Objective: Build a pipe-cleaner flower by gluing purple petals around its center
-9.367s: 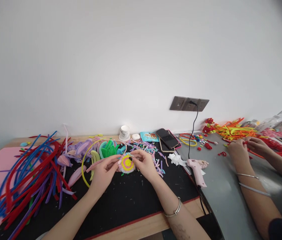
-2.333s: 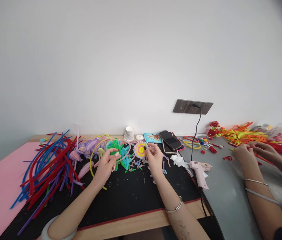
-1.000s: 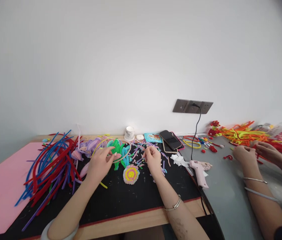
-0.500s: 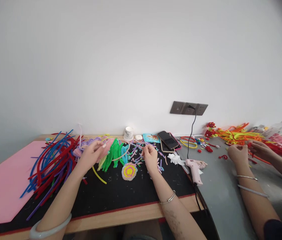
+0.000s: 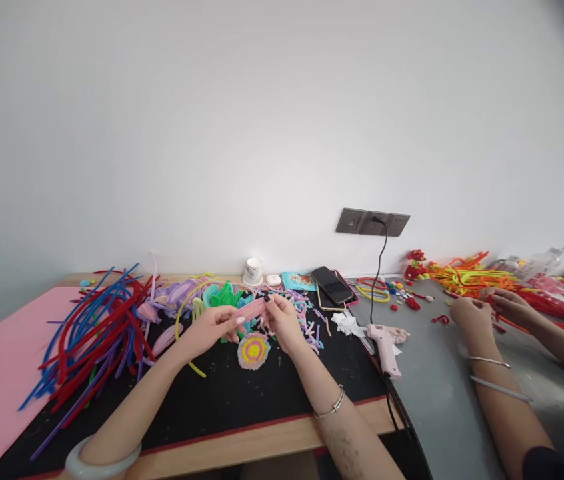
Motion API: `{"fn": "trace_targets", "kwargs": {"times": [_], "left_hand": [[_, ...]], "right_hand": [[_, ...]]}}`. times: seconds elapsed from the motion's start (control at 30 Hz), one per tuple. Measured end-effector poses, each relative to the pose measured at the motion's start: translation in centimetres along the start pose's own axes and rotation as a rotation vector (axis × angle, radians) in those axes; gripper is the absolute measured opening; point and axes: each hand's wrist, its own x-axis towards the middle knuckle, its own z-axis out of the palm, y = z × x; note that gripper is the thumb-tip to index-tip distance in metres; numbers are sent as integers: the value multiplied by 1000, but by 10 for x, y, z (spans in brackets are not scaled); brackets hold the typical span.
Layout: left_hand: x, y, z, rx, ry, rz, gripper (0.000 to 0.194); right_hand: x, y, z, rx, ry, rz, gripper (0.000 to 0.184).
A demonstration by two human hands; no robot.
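My left hand (image 5: 212, 330) is closed on one end of a pink pipe-cleaner petal (image 5: 251, 311), a long flat shape of several strands. The fingers of my right hand (image 5: 285, 323) pinch its other end, and a small dark thing shows at their tips, too small to name. Below the petal lies a round coiled pipe-cleaner disc (image 5: 253, 351) with yellow and pink rings and a pale fuzzy edge, touched by neither hand. Just behind my hands are green pipe-cleaner leaves (image 5: 225, 295) and short cut pieces of pipe cleaner (image 5: 312, 331).
Red and blue pipe cleaners (image 5: 97, 333) spread over the left of the black mat (image 5: 232, 407). A yellow pipe cleaner (image 5: 196, 369) curves beside my left hand. Phones (image 5: 333, 285), a paper cup (image 5: 253, 272) and a pink glue gun (image 5: 385, 348) stand around. At right, a co-worker's hands (image 5: 477, 317) hold something red.
My right hand has put the ringed disc down on the mat. My left hand has picked up the pink petal and brought it right, where both hands now hold it.
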Motion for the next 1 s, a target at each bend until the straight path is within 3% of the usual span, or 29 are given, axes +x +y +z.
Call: {"fn": "trace_targets", "kwargs": {"times": [0.33, 0.83, 1.0], "left_hand": [[-4, -13, 6, -115, -69, -49, 36], [-9, -12, 9, -66, -95, 58, 34], [-9, -20, 7, -12, -102, 42, 36]], "right_hand": [[3, 2, -10, 129, 40, 48, 36], [-1, -7, -10, 185, -99, 117, 43], [-4, -8, -12, 114, -131, 136, 34]]}}
